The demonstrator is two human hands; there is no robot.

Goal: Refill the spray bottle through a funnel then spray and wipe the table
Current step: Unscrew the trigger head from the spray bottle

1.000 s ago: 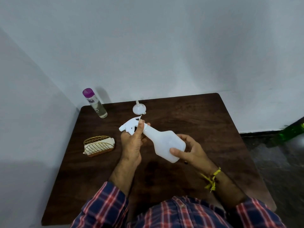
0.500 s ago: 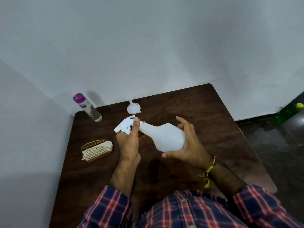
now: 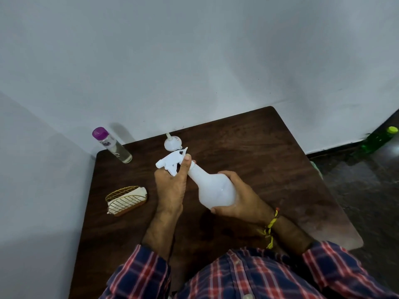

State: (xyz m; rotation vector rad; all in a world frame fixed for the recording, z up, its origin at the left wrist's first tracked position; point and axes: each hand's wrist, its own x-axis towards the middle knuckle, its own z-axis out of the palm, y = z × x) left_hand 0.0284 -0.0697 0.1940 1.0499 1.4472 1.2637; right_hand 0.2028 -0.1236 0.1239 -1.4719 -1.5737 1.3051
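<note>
White spray bottle (image 3: 212, 190) now wrapped tighter by right hand (image 3: 244, 197).

The left hand (image 3: 170, 186) reaches toward twelve o'clock, thumb up, fingers apparently curled around a spray bottle's (image 3: 212, 188) neck. The right hand (image 3: 241, 199), at three o'clock of it, cups the body.

I hold the white spray bottle (image 3: 212, 189) tilted at the centre of the frame, its trigger head (image 3: 171, 161) pointing up and left, its fat base low and right. The small white funnel (image 3: 172, 143) sits mouth-down on the dark wooden table (image 3: 269, 152) just above the head, spout up. A folded cloth (image 3: 127, 200) lies in a wire holder at left.
</note>
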